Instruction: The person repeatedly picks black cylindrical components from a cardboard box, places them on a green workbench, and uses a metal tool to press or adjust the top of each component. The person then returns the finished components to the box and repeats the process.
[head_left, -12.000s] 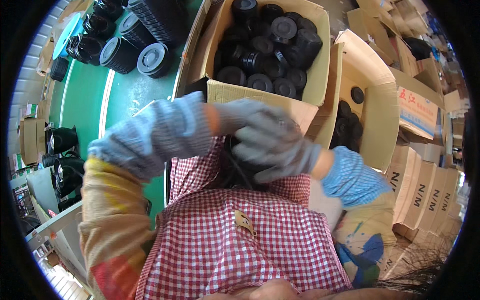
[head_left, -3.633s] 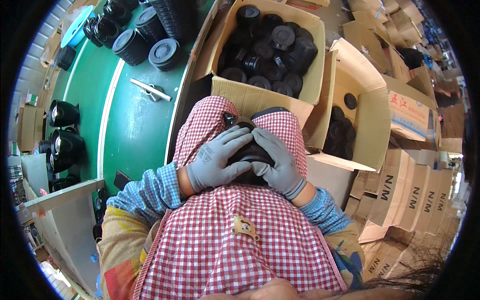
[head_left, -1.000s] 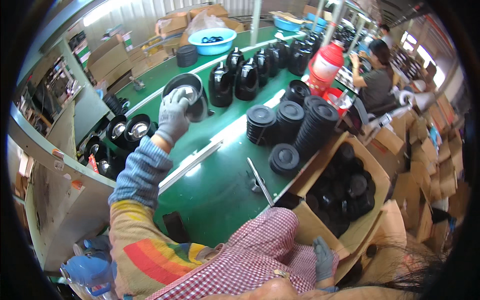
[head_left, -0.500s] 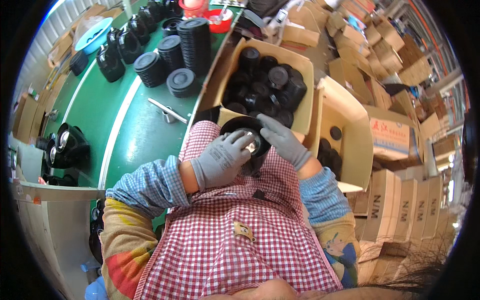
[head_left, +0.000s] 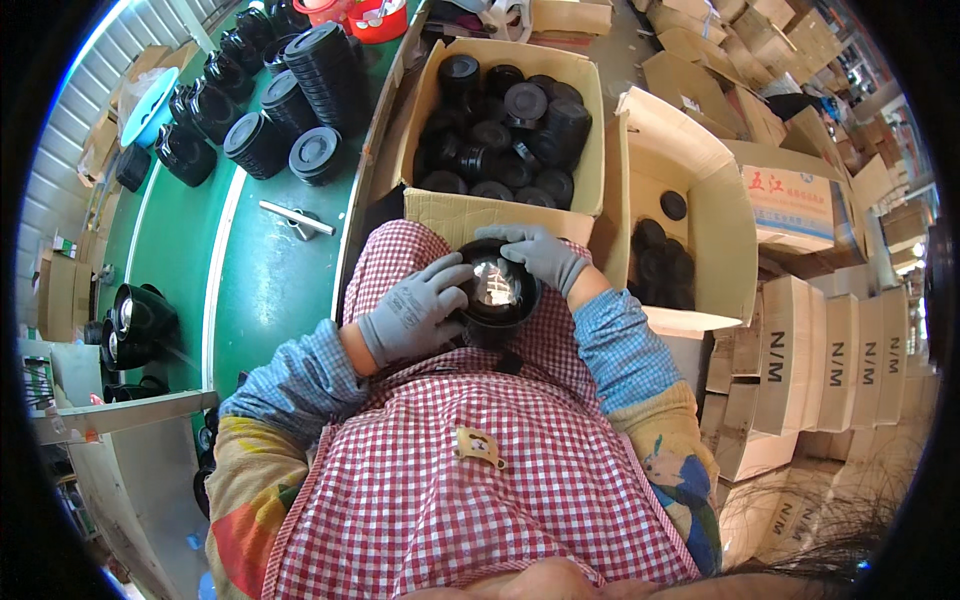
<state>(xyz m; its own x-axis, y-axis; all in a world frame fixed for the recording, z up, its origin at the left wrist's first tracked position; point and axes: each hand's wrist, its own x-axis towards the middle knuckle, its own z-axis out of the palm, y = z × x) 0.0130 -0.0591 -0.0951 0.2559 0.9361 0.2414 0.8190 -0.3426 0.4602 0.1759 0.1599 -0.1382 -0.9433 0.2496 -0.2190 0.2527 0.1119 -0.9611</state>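
Note:
A round black pot-like housing (head_left: 500,325) with a shiny, mirror-like metal inside rests on my lap, its opening facing up. My left hand (head_left: 418,306), in a grey glove, has its fingers curled against the housing's left side. Over the far right part of the rim lies my right hand (head_left: 543,258), also gloved, its fingertips bent inward and touching the edge. Both hands hold the housing between them. Beneath it spreads a red-and-white checked apron (head_left: 480,440).
Beyond my knees stands a carton (head_left: 500,210) full of black round lids; a second carton (head_left: 710,290) sits to its right. On the green table (head_left: 270,270) at left are a light metal bar (head_left: 297,217), stacked black discs (head_left: 315,155), black housings (head_left: 145,312) and a blue basin (head_left: 150,108).
The housing has tilted so its shiny inside now shows widely. My left hand has drawn from over its opening to its left side; my right hand has moved slightly left along the rim.

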